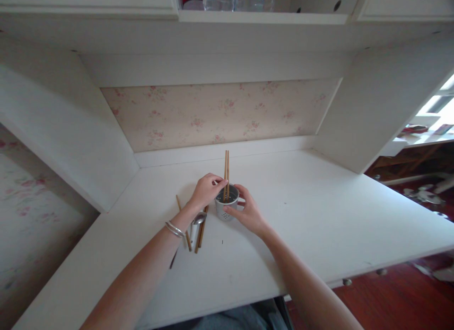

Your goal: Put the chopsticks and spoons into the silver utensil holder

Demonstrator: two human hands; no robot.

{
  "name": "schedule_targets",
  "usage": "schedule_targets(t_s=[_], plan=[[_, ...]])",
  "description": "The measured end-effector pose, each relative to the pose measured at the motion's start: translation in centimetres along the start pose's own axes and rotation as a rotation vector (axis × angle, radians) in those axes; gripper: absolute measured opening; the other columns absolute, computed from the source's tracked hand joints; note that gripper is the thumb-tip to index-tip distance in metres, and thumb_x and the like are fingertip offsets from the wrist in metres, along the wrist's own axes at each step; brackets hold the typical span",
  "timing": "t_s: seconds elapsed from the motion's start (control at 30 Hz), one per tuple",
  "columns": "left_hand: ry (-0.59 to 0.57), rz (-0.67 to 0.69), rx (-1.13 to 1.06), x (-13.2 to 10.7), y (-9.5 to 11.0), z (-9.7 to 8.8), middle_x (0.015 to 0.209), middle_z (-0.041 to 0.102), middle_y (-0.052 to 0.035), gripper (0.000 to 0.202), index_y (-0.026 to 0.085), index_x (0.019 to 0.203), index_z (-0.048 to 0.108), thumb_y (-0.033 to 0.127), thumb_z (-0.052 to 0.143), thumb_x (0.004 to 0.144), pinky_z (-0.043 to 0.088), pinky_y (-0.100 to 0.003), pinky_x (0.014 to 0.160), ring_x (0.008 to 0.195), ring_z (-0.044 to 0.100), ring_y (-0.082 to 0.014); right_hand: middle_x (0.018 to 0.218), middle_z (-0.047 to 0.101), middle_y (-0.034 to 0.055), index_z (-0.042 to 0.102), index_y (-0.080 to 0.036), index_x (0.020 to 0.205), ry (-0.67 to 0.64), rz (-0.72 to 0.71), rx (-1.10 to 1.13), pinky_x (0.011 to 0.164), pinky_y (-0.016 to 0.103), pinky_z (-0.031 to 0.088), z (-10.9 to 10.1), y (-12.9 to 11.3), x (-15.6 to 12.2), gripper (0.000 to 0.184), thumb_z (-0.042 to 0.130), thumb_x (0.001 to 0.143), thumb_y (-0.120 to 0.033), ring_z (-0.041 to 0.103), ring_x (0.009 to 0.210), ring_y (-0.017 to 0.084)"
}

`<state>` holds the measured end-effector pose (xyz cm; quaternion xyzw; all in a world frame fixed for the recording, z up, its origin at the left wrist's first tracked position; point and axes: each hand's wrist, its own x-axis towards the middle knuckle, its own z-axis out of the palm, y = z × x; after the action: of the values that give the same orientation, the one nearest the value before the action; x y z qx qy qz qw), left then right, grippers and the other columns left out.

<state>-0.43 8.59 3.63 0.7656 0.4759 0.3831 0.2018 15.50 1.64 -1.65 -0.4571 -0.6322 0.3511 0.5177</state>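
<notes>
A small perforated metal cup [225, 211] stands on the white desk [319, 216]. Two wooden chopsticks [226, 167] stand upright in it. My left hand [206, 190] pinches them just above the cup's rim. A silver bangle [174, 230] circles that wrist. My right hand [249, 212] wraps around the cup's right side. Beneath my left hand lie more wooden chopsticks [200, 235] and a metal spoon [197, 222], flat on the desk.
The desk sits in a white alcove with side panels [71, 145] left and right, floral wallpaper [220, 112] behind, and a shelf [227, 8] overhead. A red wooden floor [397, 297] lies beyond the desk's right edge.
</notes>
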Motion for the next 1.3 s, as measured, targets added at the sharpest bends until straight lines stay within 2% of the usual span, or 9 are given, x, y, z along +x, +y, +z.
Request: schedule_targets(t_s=[0.13, 0.37, 0.7, 1.1, 1.2, 1.3], plan=[[0.0, -0.028, -0.021, 0.0, 0.0, 0.1, 0.092, 0.068, -0.0053, 0.031, 0.017, 0.09, 0.07, 0.044, 0.058, 0.079, 0.047, -0.026, 0.077, 0.081, 0.061, -0.0156, 0.127, 0.05, 0.0084, 0.04, -0.029, 0.127, -0.002, -0.004, -0.005, 0.087, 0.042, 0.048, -0.1, -0.2, -0.1, 0.069, 0.074, 0.067, -0.039, 0.051, 0.112, 0.024], [-0.024, -0.018, -0.044, 0.2, 0.6, -0.3, 0.09, 0.068, -0.0037, 0.03, 0.02, 0.083, 0.072, 0.045, 0.054, 0.081, 0.046, -0.025, 0.077, 0.085, 0.062, -0.0161, 0.128, 0.05, 0.008, 0.041, -0.029, 0.127, -0.001, 0.004, -0.012, 0.086, 0.041, 0.049, -0.1, -0.3, -0.1, 0.068, 0.073, 0.067, -0.04, 0.052, 0.111, 0.024], [-0.003, 0.01, -0.008, 0.2, 0.7, -0.5, 0.084, 0.068, -0.0031, 0.034, 0.02, 0.083, 0.073, 0.044, 0.05, 0.084, 0.045, -0.025, 0.076, 0.081, 0.061, -0.0154, 0.129, 0.049, 0.0077, 0.039, -0.03, 0.127, -0.006, -0.013, -0.001, 0.085, 0.04, 0.05, 0.0, 0.0, -0.1, 0.069, 0.074, 0.068, -0.039, 0.052, 0.112, 0.024], [-0.055, -0.019, -0.039, -0.1, 0.4, -0.3, 0.084, 0.068, -0.004, 0.035, 0.019, 0.081, 0.072, 0.046, 0.049, 0.084, 0.045, -0.027, 0.077, 0.083, 0.061, -0.0173, 0.128, 0.051, 0.0087, 0.039, -0.028, 0.128, -0.012, -0.03, -0.009, 0.084, 0.04, 0.05, 0.0, 0.2, -0.1, 0.07, 0.073, 0.068, -0.038, 0.053, 0.111, 0.024], [-0.014, -0.084, -0.189, -0.7, 0.6, -0.6, 0.097, 0.069, -0.005, 0.034, 0.019, 0.093, 0.07, 0.045, 0.05, 0.084, 0.045, -0.028, 0.083, 0.091, 0.062, -0.0179, 0.129, 0.05, 0.0089, 0.039, -0.028, 0.128, -0.015, -0.019, -0.003, 0.085, 0.041, 0.05, -0.1, 0.0, -0.1, 0.069, 0.073, 0.069, -0.038, 0.052, 0.112, 0.024], [0.015, -0.204, -0.366, -2.4, 0.8, -0.9, 0.109, 0.066, -0.0068, 0.042, 0.018, 0.112, 0.062, 0.047, 0.053, 0.083, 0.046, -0.03, 0.086, 0.096, 0.062, -0.019, 0.132, 0.047, 0.0093, 0.039, -0.028, 0.129, -0.026, -0.001, 0.0, 0.087, 0.041, 0.049, -0.3, -0.1, -0.1, 0.069, 0.073, 0.07, -0.038, 0.052, 0.114, 0.024]])
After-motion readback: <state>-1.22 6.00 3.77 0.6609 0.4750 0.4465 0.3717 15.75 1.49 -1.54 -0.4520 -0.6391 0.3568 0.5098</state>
